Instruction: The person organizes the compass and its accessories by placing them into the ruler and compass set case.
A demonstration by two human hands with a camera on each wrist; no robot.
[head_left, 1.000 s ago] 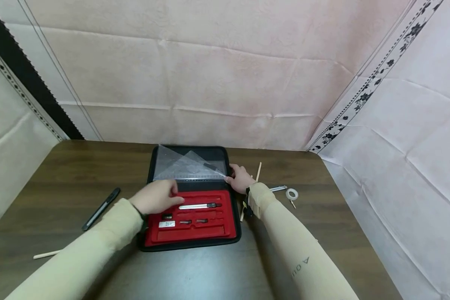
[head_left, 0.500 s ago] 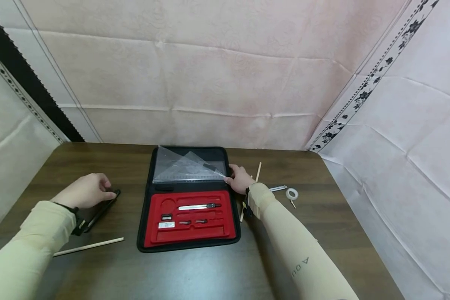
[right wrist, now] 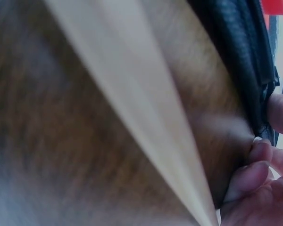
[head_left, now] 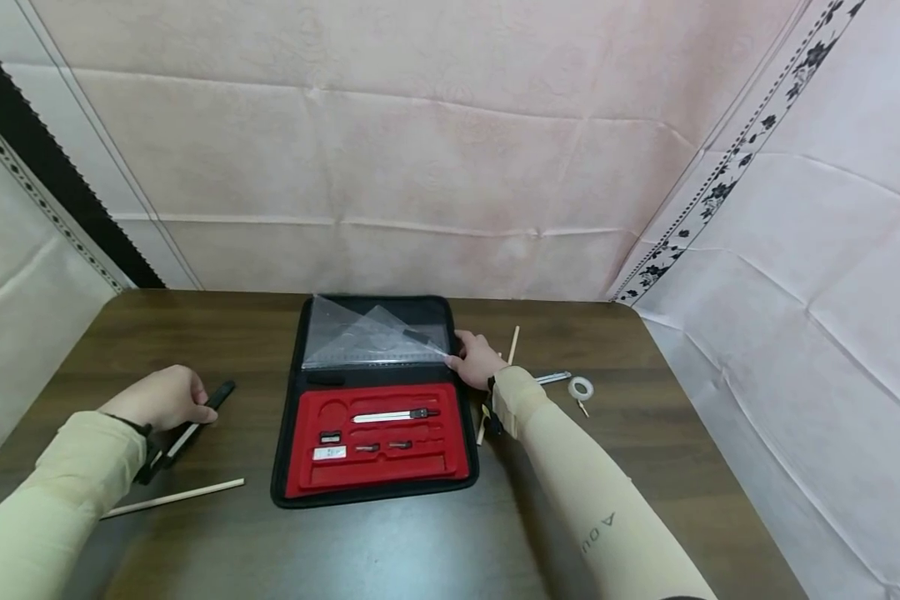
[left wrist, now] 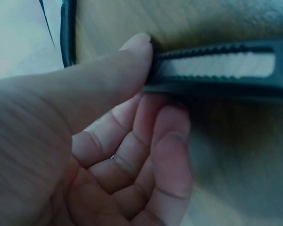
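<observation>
At the left of the head view my left hand (head_left: pixel 167 400) pinches a black utility knife (head_left: pixel 225 392) between thumb and fingers. The left wrist view shows the knife's ridged slot with a pale strip inside (left wrist: pixel 221 66). My right hand (head_left: pixel 480 362) holds the right edge of an open black case (head_left: pixel 281 450), thumb and fingertips on its rim in the right wrist view. Inside the case, a red tray (head_left: pixel 420 479) holds a silver compass (head_left: pixel 390 416), a white eraser (head_left: pixel 330 452) and small parts. Clear plastic set squares (head_left: pixel 337 342) lie in the lid.
A thin wooden stick (head_left: pixel 187 494) lies front left of the case; another stick (head_left: pixel 513 343) passes behind my right hand. Right of that hand are a silver tool (head_left: pixel 553 377), a white ring (head_left: pixel 581 387) and a small brass-coloured piece (head_left: pixel 583 409). Cloth walls stand behind the table.
My left hand has left the red tray, moved left to the utility knife and taken hold of it. The right hand stays at the case's edge.
</observation>
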